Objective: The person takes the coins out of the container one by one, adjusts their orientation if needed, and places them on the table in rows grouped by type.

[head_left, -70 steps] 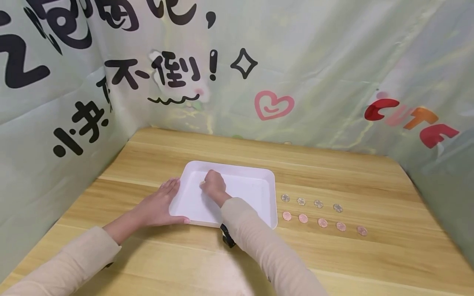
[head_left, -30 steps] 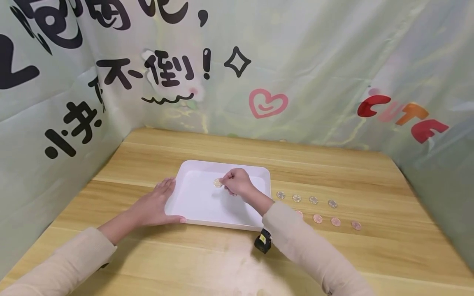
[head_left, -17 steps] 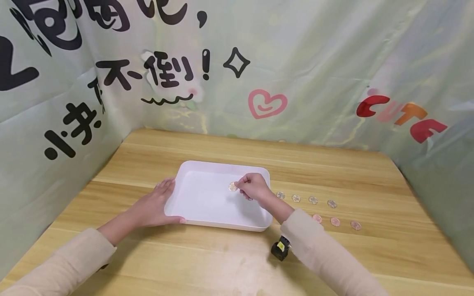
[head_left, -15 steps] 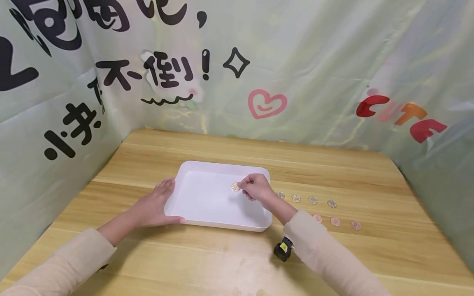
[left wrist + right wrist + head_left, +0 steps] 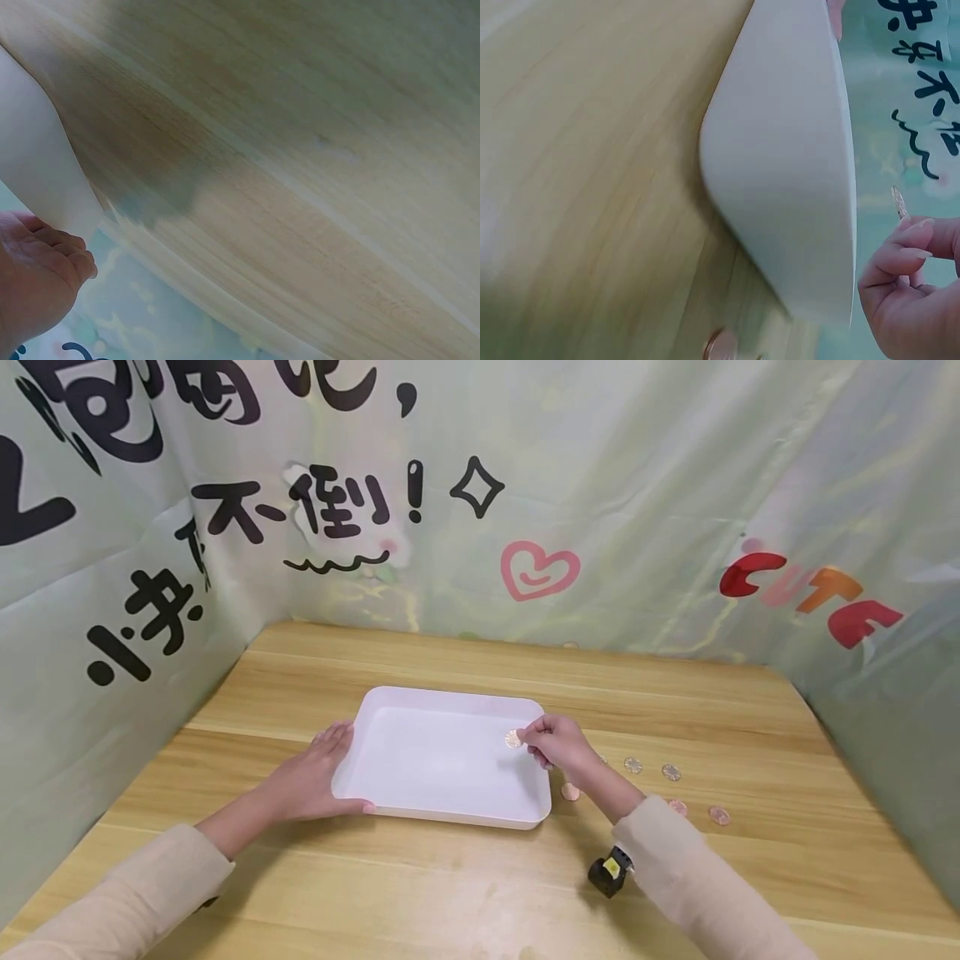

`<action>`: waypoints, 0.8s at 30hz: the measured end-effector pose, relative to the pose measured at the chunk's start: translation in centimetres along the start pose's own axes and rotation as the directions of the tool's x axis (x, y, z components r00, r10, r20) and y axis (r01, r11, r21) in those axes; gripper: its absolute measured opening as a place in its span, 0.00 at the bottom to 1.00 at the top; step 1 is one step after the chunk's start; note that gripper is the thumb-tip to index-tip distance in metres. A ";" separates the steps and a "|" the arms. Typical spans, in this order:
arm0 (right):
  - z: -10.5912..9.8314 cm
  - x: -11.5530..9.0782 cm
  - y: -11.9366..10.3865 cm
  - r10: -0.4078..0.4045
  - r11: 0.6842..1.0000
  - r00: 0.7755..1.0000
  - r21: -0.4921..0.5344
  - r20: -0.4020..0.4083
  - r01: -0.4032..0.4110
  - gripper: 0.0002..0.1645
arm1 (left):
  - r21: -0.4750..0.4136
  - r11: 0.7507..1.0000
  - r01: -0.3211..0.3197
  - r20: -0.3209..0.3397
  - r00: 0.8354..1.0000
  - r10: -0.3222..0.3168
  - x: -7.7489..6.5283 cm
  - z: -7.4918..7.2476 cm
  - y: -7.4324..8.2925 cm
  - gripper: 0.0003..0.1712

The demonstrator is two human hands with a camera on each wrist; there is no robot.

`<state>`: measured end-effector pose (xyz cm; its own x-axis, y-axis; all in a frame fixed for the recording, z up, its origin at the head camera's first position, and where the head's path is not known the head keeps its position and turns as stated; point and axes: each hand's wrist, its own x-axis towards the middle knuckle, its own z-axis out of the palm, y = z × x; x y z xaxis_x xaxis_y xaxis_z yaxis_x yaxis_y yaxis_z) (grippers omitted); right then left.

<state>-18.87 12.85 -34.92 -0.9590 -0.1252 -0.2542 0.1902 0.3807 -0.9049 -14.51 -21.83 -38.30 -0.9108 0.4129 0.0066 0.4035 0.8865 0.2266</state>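
Observation:
My right hand (image 5: 558,743) pinches a gold-coloured coin (image 5: 513,738) between thumb and fingertips, above the right end of a shallow white tray (image 5: 435,816). In the right wrist view that coin (image 5: 898,201) sticks up edge-on from the fingertips, beyond the tray's wall (image 5: 780,165). My left hand (image 5: 311,777) rests spread against the tray's near left corner, fingers along the left side and thumb at the front edge. No coin shows inside the tray. Right of it lie silver-coloured coins (image 5: 633,765) in one row and copper-coloured coins (image 5: 570,792) in a nearer row, partly hidden by my right arm.
The wooden table (image 5: 420,893) carries the tray and coins. A printed cloth (image 5: 645,510) with lettering and a heart hangs behind and at both sides. A small black device (image 5: 611,870) sits at my right wrist, above the table.
My right hand has gone from the tray's left part to its right edge, carrying the pinched gold-coloured coin. The left hand keeps its place on the tray. The view has shifted slightly.

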 end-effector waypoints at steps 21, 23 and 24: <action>-7.3 -2.1 3.9 0.024 0.997 0.999 -0.078 -0.046 -0.028 0.10 | 0.004 1.000 -0.003 -0.009 1.000 0.003 -0.1 0.1 -0.1 0.66; -8.2 -2.4 4.3 0.028 0.995 0.998 -0.091 -0.057 -0.033 0.09 | 0.001 1.000 0.000 -0.010 1.000 0.000 -0.1 0.2 -0.1 0.66; -8.7 -2.5 4.5 0.030 0.995 0.998 -0.097 -0.062 -0.036 0.10 | -0.002 1.000 0.001 -0.010 1.000 -0.001 -0.1 0.2 -0.1 0.66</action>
<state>-17.42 22.85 -35.36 -0.9642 -0.0564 -0.2591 0.2030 0.4718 -0.8580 -14.45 -21.92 -38.49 -0.9121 0.4097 0.0161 0.4023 0.8866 0.2283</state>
